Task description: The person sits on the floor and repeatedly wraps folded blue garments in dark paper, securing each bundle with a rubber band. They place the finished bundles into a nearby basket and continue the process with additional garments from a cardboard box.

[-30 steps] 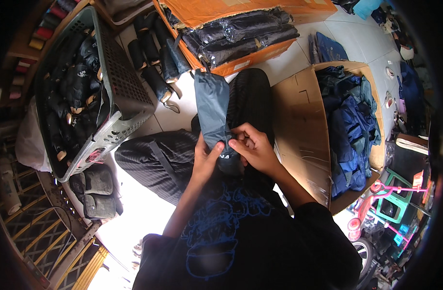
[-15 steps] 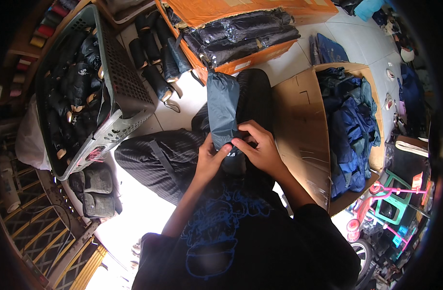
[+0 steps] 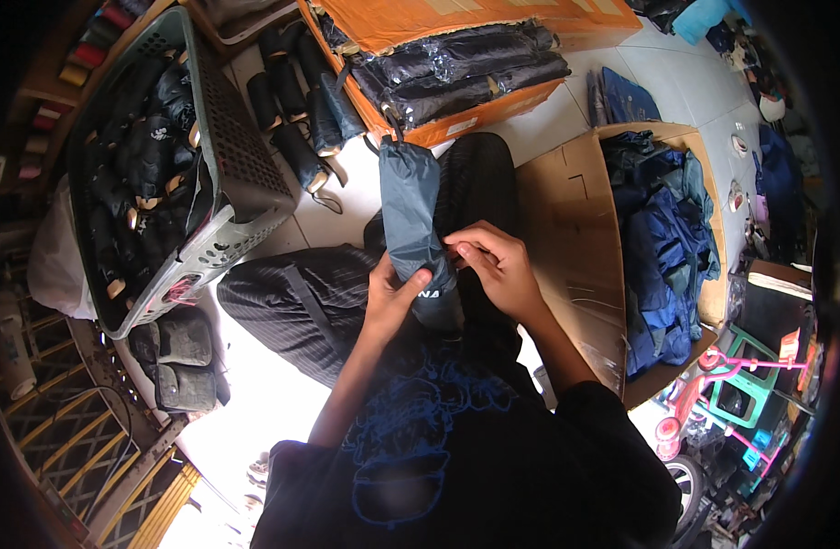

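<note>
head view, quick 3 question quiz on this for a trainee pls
1. True or false: both hands grip the grey umbrella.
2. Where does the grey basket stand? A) to the person's left B) to the person's right C) on the lap
3. Fill in: the cardboard box on the right holds ____ fabric.

Key:
1. True: the left hand wraps its lower end and the right hand pinches it beside that.
2. A
3. blue
</note>
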Demonstrator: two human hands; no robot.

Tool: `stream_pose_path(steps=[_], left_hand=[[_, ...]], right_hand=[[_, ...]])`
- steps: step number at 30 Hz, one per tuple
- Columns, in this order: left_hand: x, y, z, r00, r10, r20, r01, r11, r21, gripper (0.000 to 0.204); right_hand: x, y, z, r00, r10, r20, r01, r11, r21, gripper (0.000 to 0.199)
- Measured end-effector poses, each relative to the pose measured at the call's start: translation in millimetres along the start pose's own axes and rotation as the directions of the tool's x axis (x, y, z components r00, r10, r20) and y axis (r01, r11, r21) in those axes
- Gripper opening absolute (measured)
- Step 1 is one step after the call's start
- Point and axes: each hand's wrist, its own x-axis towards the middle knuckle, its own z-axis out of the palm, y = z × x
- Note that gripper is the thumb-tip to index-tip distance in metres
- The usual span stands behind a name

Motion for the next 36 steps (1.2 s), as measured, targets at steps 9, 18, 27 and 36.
stream_pose_path(steps=[9,18,27,36], left_hand=[[4,0,-3,0.998,-0.016,0.066,0.018,0.999,-0.033,0.041],[7,-7,-3,0.996,-0.068,0.066,0.074,0.992,-0.104,0.042],[0,-17,6,0.999,0.03,-0.03,-0.036,0.979,-0.198,0.038],[-1,-3,15,0.999,-0.046,-0.021,0.047,0.998,0.04,0.043]], right_hand=[[18,-4,-15,0.976,0.031,0.215,-0.038,0.999,0.028,0.008],[19,-9,-1,0.985,-0.046,0.166,0.076,0.982,-0.175,0.014],[5,-1,18,0.997,-0.066,-0.045,0.057,0.98,-0.193,0.013],[-10,19,25,0.99,0.029,-0.14,-0.015,0.995,0.103,0.015]])
